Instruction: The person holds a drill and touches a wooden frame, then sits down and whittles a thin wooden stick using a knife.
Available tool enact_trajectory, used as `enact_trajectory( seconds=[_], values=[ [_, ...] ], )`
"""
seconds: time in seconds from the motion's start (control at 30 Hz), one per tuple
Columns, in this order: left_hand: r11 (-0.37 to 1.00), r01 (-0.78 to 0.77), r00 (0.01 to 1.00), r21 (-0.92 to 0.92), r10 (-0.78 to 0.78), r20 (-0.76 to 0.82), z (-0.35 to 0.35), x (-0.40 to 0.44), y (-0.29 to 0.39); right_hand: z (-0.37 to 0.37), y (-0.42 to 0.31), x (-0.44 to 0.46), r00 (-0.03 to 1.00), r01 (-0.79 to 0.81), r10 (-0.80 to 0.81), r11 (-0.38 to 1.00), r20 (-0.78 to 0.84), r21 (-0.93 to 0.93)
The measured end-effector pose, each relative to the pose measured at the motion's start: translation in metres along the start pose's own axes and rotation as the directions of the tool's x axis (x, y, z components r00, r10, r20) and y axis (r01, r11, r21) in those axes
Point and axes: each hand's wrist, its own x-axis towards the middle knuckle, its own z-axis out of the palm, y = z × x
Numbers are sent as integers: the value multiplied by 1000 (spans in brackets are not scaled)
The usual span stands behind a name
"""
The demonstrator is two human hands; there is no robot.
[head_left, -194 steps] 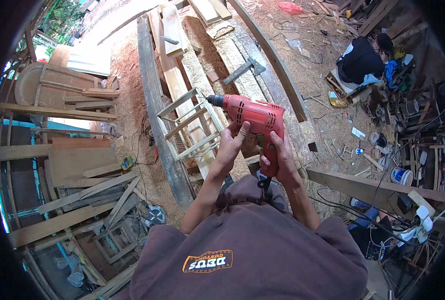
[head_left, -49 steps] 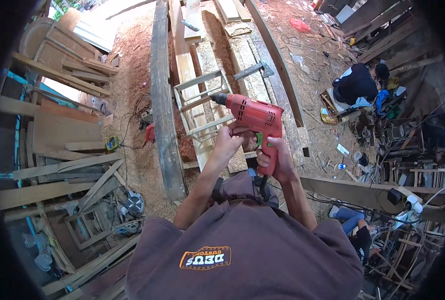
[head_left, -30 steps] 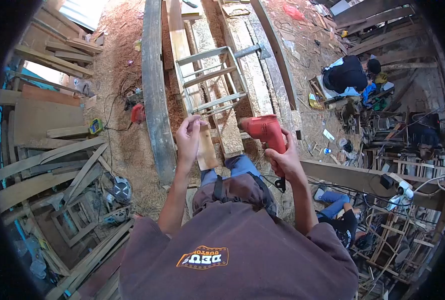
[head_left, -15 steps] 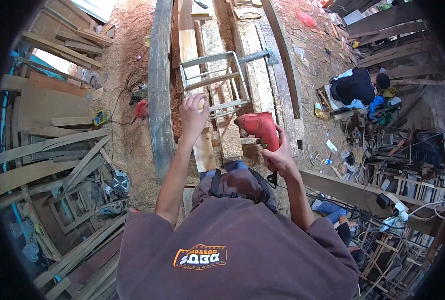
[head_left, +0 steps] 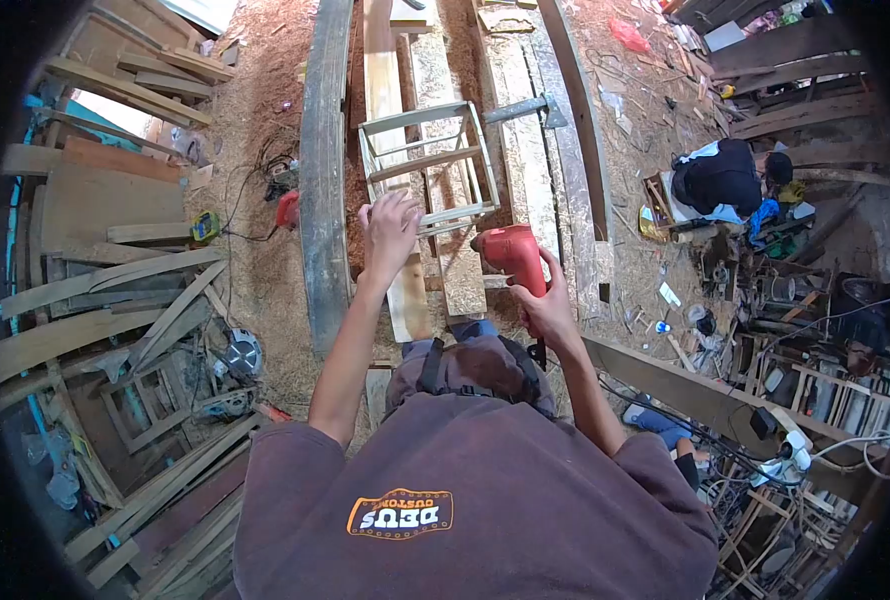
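Note:
My right hand (head_left: 548, 300) is wrapped round the handle of a red power drill (head_left: 513, 252), whose dark chuck points left, close to the near right corner of a small wooden frame (head_left: 427, 163). The frame rests on the long planks of the bench. At its near left corner is my left hand (head_left: 392, 228), back upward, fingers curled over the wood; the fingertips and whatever lies under them are hidden. Whether the drill tip touches the frame I cannot tell. An axe (head_left: 517, 109) lies on the planks just right of the frame's far end.
A thick dark beam (head_left: 323, 180) edges the bench on the left. On the floor beyond are a tape measure (head_left: 205, 227), a red tool (head_left: 288, 210) and a circular saw (head_left: 243, 353). A crouching person (head_left: 717, 178) is at the right; another person's legs (head_left: 660, 424) show lower right.
Earlier both hands were at the drill, held over the frame. My left hand has since moved to the frame's near left corner, and the drill has come lower and nearer the frame's right corner.

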Motion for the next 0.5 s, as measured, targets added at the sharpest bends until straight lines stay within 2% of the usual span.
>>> enact_trajectory(
  seconds=[0.1,0.2,0.3,0.4,0.5],
  values=[
    [996,21,995,-88,-29,-91,-2,2,-8,0,7,7,998,57,-57,998,-10,-24],
    [999,34,977,36,-26,-213,-10,-2,-3,1,9,7,998,65,-65,998,-3,-12],
    [996,65,992,60,-58,-115,-14,-4,-7,3,12,13,997,83,-83,997,4,0],
    [991,82,995,-109,-88,-51,-5,-5,-16,6,10,12,996,85,-85,996,12,-8],
    [989,132,991,-63,-130,34,-6,-6,-14,13,8,11,997,80,-79,997,6,-21]
  ],
)
